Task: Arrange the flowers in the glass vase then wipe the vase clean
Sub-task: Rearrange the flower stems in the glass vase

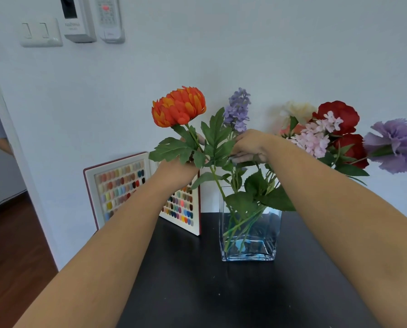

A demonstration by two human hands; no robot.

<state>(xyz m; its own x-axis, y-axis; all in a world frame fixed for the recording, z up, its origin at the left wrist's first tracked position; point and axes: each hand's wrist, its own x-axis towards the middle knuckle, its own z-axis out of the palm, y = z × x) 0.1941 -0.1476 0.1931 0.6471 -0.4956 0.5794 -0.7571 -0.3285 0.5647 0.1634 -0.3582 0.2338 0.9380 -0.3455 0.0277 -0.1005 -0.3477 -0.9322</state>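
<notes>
Nearly arranged: left hand point(177, 172) grips orange flower point(178, 106), right hand point(251, 147) pinches lilac stem point(233, 138) above vase point(249, 233); wiping remains.

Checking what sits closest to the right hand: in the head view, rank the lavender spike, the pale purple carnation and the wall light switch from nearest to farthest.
From the right hand:
1. Lavender spike, just above the hand.
2. Pale purple carnation, far right, leaning out of the vase.
3. Wall light switch, upper left on the wall.

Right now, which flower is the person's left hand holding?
The orange flower: the left hand grips its stem. The other blooms are purple, pink, cream or red.
</notes>
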